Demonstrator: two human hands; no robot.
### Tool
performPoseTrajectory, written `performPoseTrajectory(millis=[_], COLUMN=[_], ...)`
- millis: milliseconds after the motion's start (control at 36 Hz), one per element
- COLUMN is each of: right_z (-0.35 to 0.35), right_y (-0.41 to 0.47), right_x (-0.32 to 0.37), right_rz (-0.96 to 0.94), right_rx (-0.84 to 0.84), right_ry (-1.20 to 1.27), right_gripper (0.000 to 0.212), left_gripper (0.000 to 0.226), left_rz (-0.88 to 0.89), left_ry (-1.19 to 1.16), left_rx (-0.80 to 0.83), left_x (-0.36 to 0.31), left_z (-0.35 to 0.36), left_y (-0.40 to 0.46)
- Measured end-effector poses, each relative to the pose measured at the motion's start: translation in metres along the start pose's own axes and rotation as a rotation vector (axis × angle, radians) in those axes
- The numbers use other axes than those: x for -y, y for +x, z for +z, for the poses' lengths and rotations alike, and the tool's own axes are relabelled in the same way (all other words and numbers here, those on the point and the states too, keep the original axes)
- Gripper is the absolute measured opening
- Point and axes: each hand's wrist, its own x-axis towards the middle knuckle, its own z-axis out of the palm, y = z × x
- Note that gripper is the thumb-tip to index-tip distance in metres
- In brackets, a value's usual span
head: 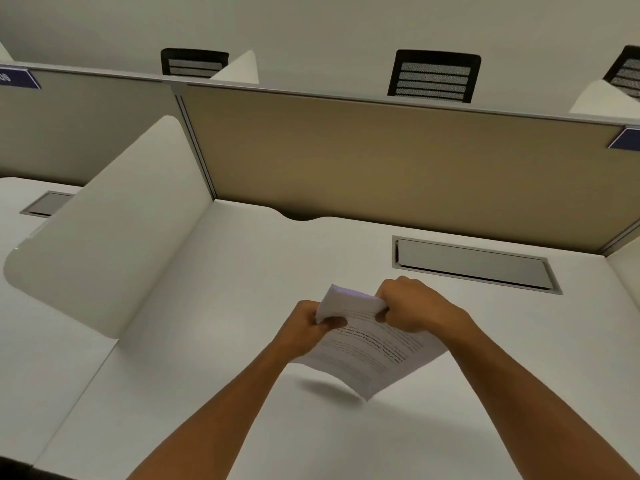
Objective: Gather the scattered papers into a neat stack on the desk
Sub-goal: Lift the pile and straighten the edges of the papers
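Printed papers (372, 344), bunched, above desk (207, 393)

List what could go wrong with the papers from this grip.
Both hands, left hand and right hand, pinch only the far edge of the printed papers, so the near corner sags unsupported above the desk; sheets could fan apart or slip out. The top edge already curls between the hands and may crease.

A white surface (214, 271) sits in a cubicle, backed by a tan partition (381, 161) and flanked by a white side divider (110, 237). A grey cable hatch (474, 263) is set into it. Black mesh chairs (434, 76) show beyond, against a plain pale wall (311, 26).
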Motion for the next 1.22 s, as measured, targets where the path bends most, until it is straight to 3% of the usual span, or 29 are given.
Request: performPoseTrajectory(millis=[167, 361, 472, 583, 778, 944, 1222], right_z=[-0.005, 0.022, 0.049, 0.071, 0.095, 0.107, 0.123], right_y=[0.0, -0.008, -0.009, -0.007, 0.001, 0.0, 0.005], right_x=[-0.027, -0.06, -0.059, -0.048, -0.034, -0.023, -0.02], right_rz=[-0.048, -0.13, -0.191, -0.204, 0.0, 0.019, 0.073], right_rx=[0.01, -0.02, -0.014, -0.05, -0.239, -0.347, -0.373], right_ry=[0.279, 0.925, 1.121, 1.149, 1.146, 1.189, 1.225], right_gripper=[0.017, 0.014, 0.022, 0.021, 0.015, 0.021, 0.023], left_gripper=[0.009, 0.015, 0.014, 0.017, 0.008, 0.016, 0.024], left_rz=[-0.075, -0.144, -0.147, -0.155, -0.158, -0.163, -0.192], left_ry=[-0.165, -0.332, -0.376, -0.364, -0.318, -0.335, -0.321], left_rx=[-0.128, -0.247, -0.266, -0.248, -0.255, -0.247, -0.287], left_x=[0.011, 0.028, 0.031, 0.032, 0.036, 0.043, 0.048], left_z=[0.0, -0.004, -0.003, -0.002, 0.001, 0.003, 0.006], left_y=[-0.007, -0.013, -0.014, -0.016, -0.017, -0.019, -0.019])
